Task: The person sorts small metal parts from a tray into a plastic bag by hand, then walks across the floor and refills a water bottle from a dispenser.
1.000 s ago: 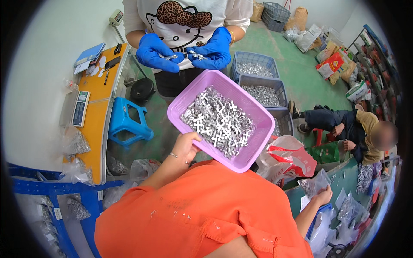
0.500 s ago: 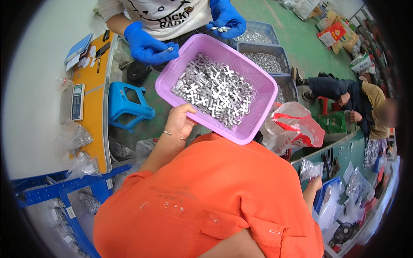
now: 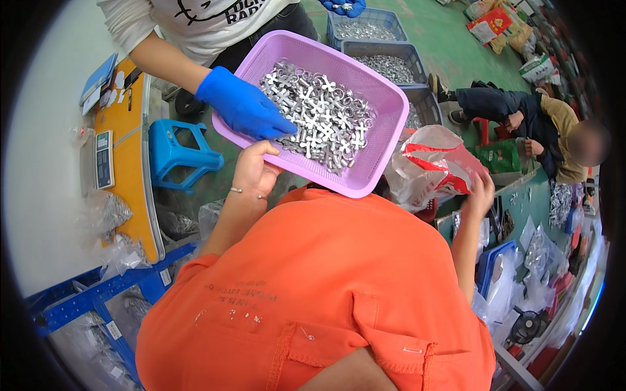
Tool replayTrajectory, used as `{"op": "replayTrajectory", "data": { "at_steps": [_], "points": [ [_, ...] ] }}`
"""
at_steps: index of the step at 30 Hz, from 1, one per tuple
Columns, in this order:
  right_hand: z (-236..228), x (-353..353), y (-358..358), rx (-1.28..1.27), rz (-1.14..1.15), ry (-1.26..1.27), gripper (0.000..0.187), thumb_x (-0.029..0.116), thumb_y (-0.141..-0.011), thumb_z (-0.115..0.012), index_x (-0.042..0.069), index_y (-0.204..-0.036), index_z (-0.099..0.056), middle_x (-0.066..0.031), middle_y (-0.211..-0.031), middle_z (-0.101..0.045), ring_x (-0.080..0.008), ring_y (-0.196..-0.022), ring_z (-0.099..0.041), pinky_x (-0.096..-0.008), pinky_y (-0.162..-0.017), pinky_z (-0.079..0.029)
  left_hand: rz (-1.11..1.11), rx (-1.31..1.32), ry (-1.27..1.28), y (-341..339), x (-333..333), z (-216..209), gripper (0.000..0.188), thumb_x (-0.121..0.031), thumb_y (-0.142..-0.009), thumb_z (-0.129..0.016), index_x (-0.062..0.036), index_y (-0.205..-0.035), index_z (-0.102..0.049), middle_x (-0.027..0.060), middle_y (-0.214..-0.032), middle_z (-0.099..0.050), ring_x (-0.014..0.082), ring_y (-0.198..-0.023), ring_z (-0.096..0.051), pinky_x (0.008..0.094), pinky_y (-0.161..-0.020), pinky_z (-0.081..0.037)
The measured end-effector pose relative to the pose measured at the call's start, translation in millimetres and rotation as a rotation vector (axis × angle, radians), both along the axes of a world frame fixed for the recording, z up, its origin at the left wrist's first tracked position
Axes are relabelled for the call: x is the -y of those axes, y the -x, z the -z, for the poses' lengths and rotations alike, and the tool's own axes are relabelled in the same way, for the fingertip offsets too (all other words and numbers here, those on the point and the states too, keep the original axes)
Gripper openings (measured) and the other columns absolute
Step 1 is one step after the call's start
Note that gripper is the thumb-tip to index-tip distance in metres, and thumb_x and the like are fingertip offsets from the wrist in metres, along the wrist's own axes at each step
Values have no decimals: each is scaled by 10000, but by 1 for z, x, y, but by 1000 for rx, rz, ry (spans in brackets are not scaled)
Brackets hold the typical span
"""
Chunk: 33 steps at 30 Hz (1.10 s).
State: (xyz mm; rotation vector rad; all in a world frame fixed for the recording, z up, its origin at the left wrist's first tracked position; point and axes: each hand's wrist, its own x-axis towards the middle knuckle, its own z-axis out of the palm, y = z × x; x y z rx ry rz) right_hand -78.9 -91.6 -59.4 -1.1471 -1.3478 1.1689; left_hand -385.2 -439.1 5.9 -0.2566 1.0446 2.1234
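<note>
My left hand (image 3: 255,171), a bangle at its wrist, grips the near left rim of a pink-purple plastic basket (image 3: 385,146), thumb over the edge. A heap of small silver metal parts (image 3: 319,120), some cross-shaped and some ring-like, lies in the basket. Over at the right, my right hand (image 3: 481,195) has its fingers closed at the edge of a white and red plastic bag (image 3: 427,166); part of the grip is hidden. Opposite me, a co-worker's blue-gloved hand (image 3: 244,107) reaches into the basket onto the parts. Their other gloved hand (image 3: 344,6) holds small silver pieces.
Grey-blue crates (image 3: 385,49) of metal parts stand on the floor beyond the basket. A blue stool (image 3: 179,153) and an orange-topped table (image 3: 140,195) with a scale (image 3: 104,159) are at left. Another person (image 3: 521,124) sits at right by a green table (image 3: 521,202).
My right hand has moved up from a small clear bag to the white and red bag. The co-worker's one gloved hand has come down into the basket; the other has drawn away.
</note>
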Motion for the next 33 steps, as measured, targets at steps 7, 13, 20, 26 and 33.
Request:
{"op": "replayTrajectory", "data": {
  "at_steps": [7, 13, 20, 26, 33],
  "points": [
    [-52, 117, 157, -361, -939, 837, 464, 246, -812, -596, 9, -1183, -450, -98, -1143, -524, -225, -1049, -504, -370, -883, -410, 38, 51, -38, 4, -4, 10, 379, 38, -678, -434, 69, -1055, -428, 180, -1045, -501, 348, -995, -510, 519, -915, -399],
    [-55, 131, 172, -304, -895, 826, 432, -80, -655, -473, -66, -1087, -465, -127, -959, -569, -231, -835, -570, -335, -758, -474, -2, 91, -29, 5, 0, 22, 360, 44, -668, -437, 62, -1028, -435, 186, -1032, -501, 356, -1000, -507, 535, -912, -398],
    [-34, 127, 179, -324, -916, 732, 390, -85, -626, -454, -67, -1014, -486, -111, -888, -568, -214, -754, -567, -314, -675, -476, -92, 54, 70, -5, -4, 14, 221, 36, -672, -455, 27, -893, -453, 131, -888, -480, 302, -866, -518, 502, -835, -438],
    [-35, 127, 179, -310, -952, 709, 370, -86, -619, -450, -69, -987, -493, -108, -870, -567, -201, -730, -565, -307, -658, -472, -130, 52, 117, -13, -5, 10, 259, 28, -671, -458, 43, -930, -450, 141, -913, -491, 309, -883, -524, 500, -831, -439],
    [-34, 128, 180, -278, -907, 686, 375, -83, -618, -447, -62, -990, -487, -102, -866, -561, -196, -728, -557, -303, -653, -464, -128, 36, 128, -11, -4, 20, 431, 24, -660, -460, 52, -1089, -429, 167, -1020, -510, 323, -943, -533, 492, -835, -440]
  ]
}}
